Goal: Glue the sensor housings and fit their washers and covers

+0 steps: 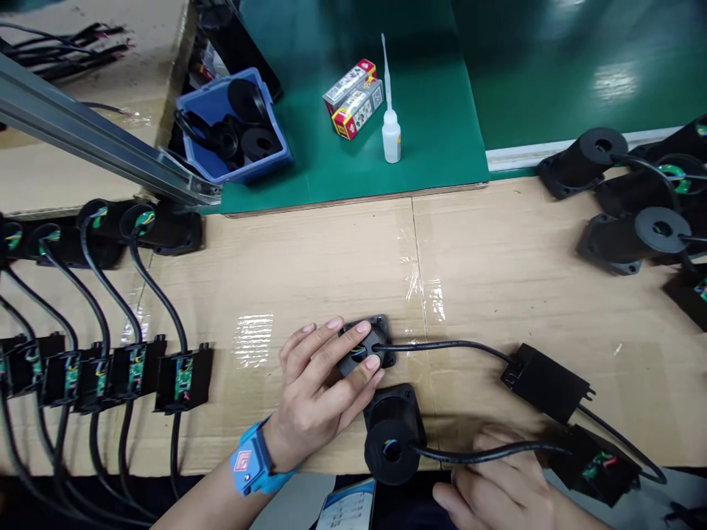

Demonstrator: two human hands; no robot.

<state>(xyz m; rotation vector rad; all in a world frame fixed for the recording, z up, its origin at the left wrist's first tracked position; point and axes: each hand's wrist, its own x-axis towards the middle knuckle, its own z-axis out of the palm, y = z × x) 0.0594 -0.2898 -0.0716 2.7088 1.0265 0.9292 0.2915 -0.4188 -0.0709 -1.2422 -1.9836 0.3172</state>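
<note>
My left hand (323, 379), with a blue strap (255, 460) round its wrist, is closed over a black flanged cylindrical housing (381, 327). Its fingertips press on the ring-shaped end, where thin coloured wires show in the hole. A black cable (442, 344) runs from there to a black box (546, 383). Nearer the front edge stands a second black housing (393, 434), and its cable (486, 450) passes over my right hand (497, 482). Curled fingers hide what that hand holds, if anything. Beside it an open black box (595, 465) shows a green circuit board.
Several cabled housings (166, 228) and open boxes (183, 379) line the left. More housings (618, 239) lie at right. Behind, on a green mat (331, 177), are a blue bin (243, 173), small cartons (356, 99) and a white bottle (391, 136). A metal rail (110, 132) slants at left.
</note>
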